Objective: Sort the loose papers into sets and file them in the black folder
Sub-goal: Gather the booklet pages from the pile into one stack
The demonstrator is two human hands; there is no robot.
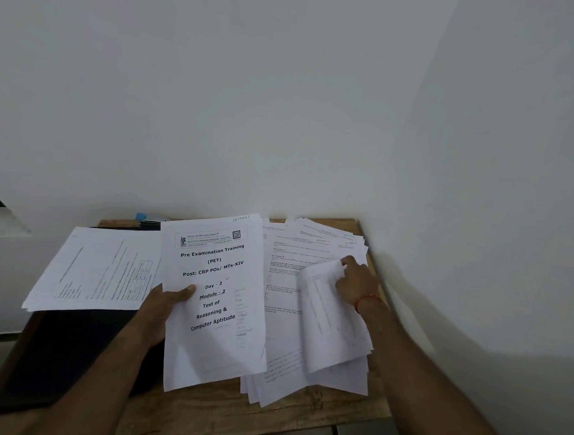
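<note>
My left hand point(160, 310) grips a white title sheet point(216, 345) headed "Pre Examination Training", thumb on its front, held over the table's middle. My right hand point(358, 280) pinches the curled-up edge of a printed sheet point(327, 316) on the messy pile of loose papers point(285, 315) at the right. The black folder point(72, 349) lies at the left, partly under my left arm. A small set of printed pages point(95, 272) lies across the folder's far part.
The small wooden table point(227, 410) stands in a corner of white walls point(283, 103). A blue-capped pen point(145, 218) lies at the back edge behind the title sheet. The pile reaches the table's right edge by the wall.
</note>
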